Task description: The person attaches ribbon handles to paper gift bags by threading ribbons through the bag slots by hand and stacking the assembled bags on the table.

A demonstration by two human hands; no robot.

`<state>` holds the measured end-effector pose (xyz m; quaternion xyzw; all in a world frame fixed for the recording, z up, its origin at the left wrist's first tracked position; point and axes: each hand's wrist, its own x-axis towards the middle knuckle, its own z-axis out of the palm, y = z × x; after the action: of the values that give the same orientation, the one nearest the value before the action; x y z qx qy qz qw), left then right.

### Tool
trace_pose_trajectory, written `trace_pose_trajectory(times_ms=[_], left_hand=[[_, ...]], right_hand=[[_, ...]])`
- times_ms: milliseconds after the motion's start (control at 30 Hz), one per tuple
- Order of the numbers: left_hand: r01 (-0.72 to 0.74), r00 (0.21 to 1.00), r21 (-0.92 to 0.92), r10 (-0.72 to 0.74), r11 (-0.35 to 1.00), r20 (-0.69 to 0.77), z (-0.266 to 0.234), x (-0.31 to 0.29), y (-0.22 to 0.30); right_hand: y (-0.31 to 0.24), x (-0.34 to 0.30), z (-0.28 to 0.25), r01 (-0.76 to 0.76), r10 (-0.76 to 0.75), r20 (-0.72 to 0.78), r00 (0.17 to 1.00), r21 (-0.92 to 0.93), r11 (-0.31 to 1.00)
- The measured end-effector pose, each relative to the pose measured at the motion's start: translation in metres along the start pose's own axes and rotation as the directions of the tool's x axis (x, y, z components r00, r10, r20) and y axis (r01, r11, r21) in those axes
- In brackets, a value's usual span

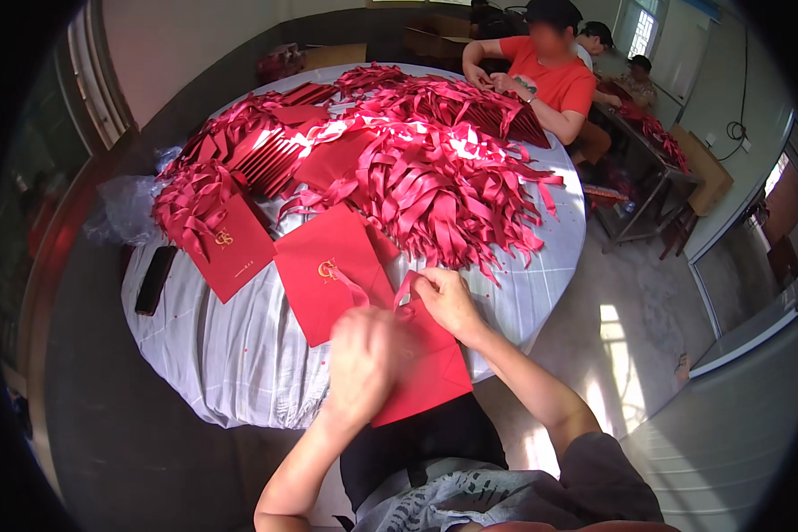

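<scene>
A red paper gift bag (441, 383) lies flat at the table's near edge, partly over my lap. My right hand (450, 304) pinches a red ribbon (405, 288) above the bag's upper end. Over the bag's left side is my left hand (363, 362), smeared by motion, so its grip cannot be made out. A pink-red ribbon end (352, 289) shows just beyond its fingers. Another red bag with a gold emblem (315, 270) lies flat beyond my hands. Further left, a similar bag (230, 253) rests partly under a bunch of ribbons.
A big heap of red ribbon handles (443, 195) and stacked bags (270, 160) cover the far part of the white-clothed round table (248, 372). A black phone (156, 280) and clear plastic (124, 208) lie at left. A person in red (550, 84) sits across; others work behind.
</scene>
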<state>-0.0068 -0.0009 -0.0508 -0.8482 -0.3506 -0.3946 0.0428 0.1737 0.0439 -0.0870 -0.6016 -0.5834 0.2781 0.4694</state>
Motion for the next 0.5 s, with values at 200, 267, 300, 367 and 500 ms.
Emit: trace_pose_trajectory(times_ms=[200,267,300,367,500], left_hand=[[-0.085,0.895,-0.137,0.136,0.987,0.424,0.012,-0.018,0.006],[-0.082,0.898,-0.151,0.139,0.985,0.418,0.014,-0.019,0.005],[-0.09,0.876,-0.146,0.149,0.985,0.458,0.016,-0.02,0.004],[-0.104,0.852,-0.148,0.165,0.983,0.496,0.019,-0.022,0.003],[-0.111,0.84,-0.156,0.176,0.981,0.512,0.021,-0.023,0.0]], right_hand=[[0.003,0.008,-0.007,0.144,-0.137,0.064,0.988,-0.125,0.982],[-0.009,0.01,-0.011,0.207,-0.174,0.132,0.976,-0.306,0.929],[-0.009,0.013,-0.011,0.269,-0.229,0.153,0.961,-0.347,0.898],[-0.006,0.019,-0.008,0.33,-0.277,0.191,0.942,-0.368,0.869],[0.0,0.025,0.001,0.283,-0.199,0.24,0.95,-0.392,0.875]])
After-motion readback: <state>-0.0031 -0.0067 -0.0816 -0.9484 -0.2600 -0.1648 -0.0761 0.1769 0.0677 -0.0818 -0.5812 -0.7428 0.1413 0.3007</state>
